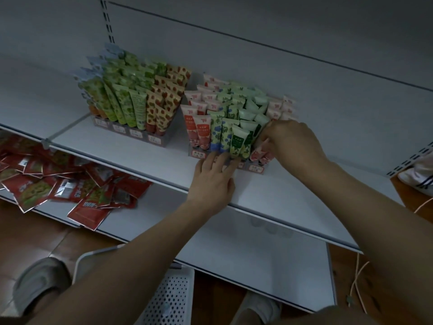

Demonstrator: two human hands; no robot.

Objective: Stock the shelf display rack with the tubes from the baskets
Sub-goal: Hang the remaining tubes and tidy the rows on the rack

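Note:
Two display racks stand on the white shelf (131,151). The left rack (131,133) holds green and strawberry-patterned tubes (161,106). The right rack (254,169) holds pink, blue-flowered and green tubes (239,139). My right hand (293,141) pinches a pink tube (259,153) at the front right slot of the right rack. My left hand (213,179) rests with straight fingers against the rack's front edge, below the blue-flowered tubes (219,134). A white perforated basket (171,299) sits on the floor beneath my arms; its contents are hidden.
Red snack packets (70,184) lie scattered on the lower shelf at left. Slotted shelf uprights (108,19) run up the back panel. A white cable (358,273) trails on the wooden floor at right. My shoes (39,280) stand by the basket.

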